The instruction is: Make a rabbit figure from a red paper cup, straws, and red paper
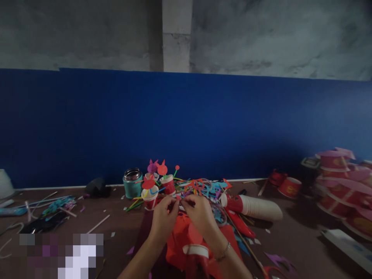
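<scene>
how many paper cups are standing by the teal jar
3, just right of the teal jar: front cup, right cup and rear cup, mostly hidden. More may be hidden.

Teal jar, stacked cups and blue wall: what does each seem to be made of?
Teal jar: likely metal with a soft-sheen coloured coat; its open mouth shines like bare steel.
Stacked cups: probably paper, fairly matt, going by their pale nested rims, though plastic isn't ruled out.
Blue wall: smooth, perhaps painted plaster or board; the flat colour doesn't settle which.
</scene>
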A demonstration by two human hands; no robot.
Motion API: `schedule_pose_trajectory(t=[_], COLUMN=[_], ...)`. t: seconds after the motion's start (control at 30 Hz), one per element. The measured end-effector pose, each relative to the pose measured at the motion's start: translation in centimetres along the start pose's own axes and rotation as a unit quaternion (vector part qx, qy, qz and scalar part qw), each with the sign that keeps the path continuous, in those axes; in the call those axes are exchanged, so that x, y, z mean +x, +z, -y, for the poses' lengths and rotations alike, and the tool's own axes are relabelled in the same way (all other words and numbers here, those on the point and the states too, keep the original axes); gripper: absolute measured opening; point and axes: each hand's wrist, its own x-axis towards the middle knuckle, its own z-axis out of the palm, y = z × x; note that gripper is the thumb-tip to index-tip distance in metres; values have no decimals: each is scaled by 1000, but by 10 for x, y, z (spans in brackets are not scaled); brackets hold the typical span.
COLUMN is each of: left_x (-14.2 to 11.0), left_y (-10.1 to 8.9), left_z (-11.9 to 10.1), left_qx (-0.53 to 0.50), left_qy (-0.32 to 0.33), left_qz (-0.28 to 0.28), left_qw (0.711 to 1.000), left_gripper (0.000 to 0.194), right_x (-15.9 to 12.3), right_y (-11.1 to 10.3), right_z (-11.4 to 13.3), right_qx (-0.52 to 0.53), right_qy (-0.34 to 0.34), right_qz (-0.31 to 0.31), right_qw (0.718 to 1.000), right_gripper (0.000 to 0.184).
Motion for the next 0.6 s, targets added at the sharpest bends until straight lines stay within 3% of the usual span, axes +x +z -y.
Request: schedule_pose_trajectory(t=[0.17, 0.47, 0.6], left_x=[-1, -2, 0], left_y=[-1, -1, -1], left_z=[-1, 4, 4], left_qx=[54, 69, 66], left_qy=[41, 46, 56], left_qz=[7, 19, 17], left_qw=[998, 996, 996], left_gripper=[19, 17, 18], right_x=[2, 1, 3], right_y=[-2, 3, 1], right_z=[-2, -5, -5], right_qx=[28, -3, 37], right_qy=[-4, -11, -7], right_qz=[12, -3, 11], right_qw=[1000, 1000, 999], right_gripper=[22, 22, 23])
